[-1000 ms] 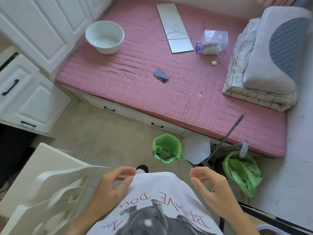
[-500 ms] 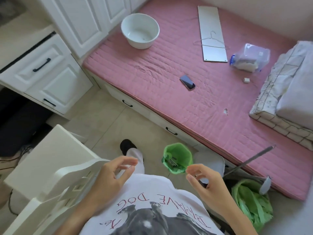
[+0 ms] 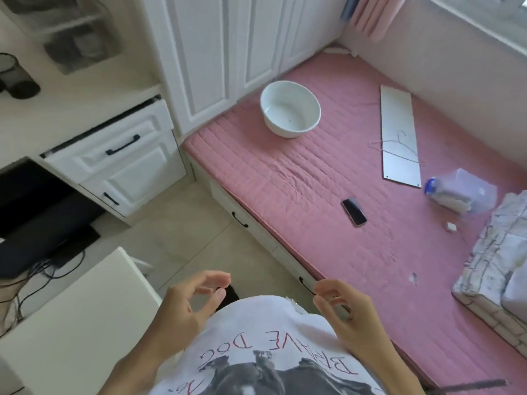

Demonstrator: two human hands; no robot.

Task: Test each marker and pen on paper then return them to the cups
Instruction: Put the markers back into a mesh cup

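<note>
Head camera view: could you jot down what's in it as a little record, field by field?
left hand: empty, fingers curled, thumb near fingertips
right hand: empty, fingers loosely curled
markers, pens, paper: none visible
dark cups: on the white desk, far left, blurred
pink mattress: holds a white bowl, phone, white board with a wire hanger on it
folded bedding: at the right edge

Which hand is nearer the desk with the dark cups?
Left. The left hand hangs empty on the side of the desk, where the cups stand; the right hand, also empty, is over by the bed.
</note>
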